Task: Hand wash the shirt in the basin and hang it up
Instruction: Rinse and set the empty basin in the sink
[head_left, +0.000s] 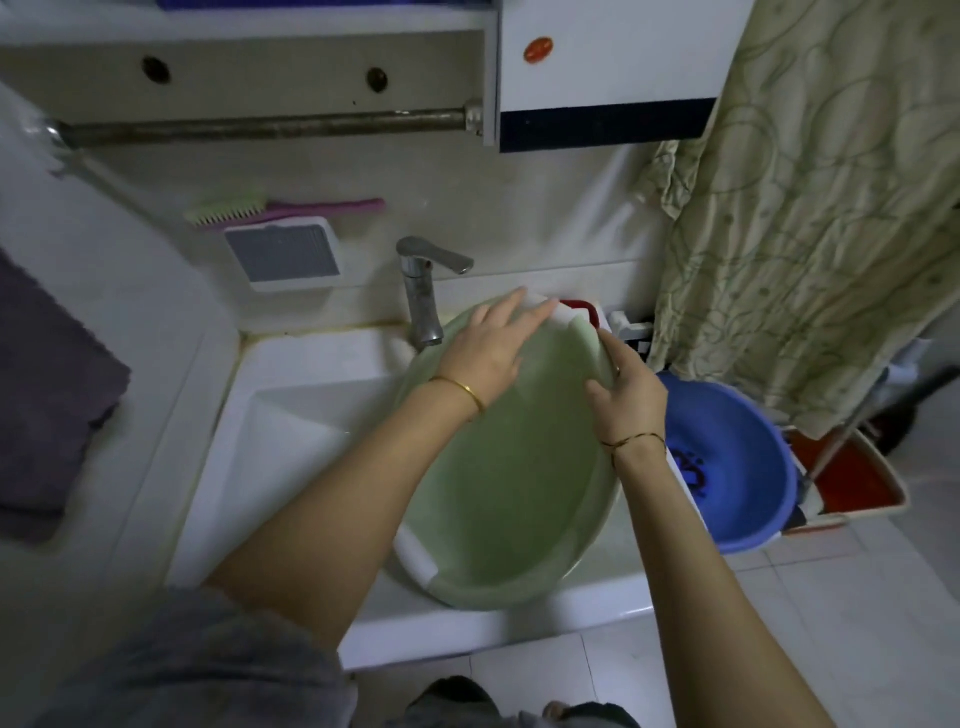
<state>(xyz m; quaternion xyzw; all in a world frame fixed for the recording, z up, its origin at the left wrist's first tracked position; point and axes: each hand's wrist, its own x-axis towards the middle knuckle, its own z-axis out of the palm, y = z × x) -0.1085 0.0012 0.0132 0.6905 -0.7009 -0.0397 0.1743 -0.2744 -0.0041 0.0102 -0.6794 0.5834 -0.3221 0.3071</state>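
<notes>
Smooth green plastic basin (519, 493), glossy white sink (291, 415), metal tap (423, 291).

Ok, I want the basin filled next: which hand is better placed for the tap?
Left, probably: the left hand rests straight-fingered on the green basin beside the faucet; the right hand grips its rim farther off.

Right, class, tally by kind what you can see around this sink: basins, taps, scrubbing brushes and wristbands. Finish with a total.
Basins: 2 (green basin, blue basin)
Taps: 1 (tap)
Scrubbing brushes: 1 (brush)
Wristbands: 2 (gold bangle, dark string)
Total: 6
</notes>
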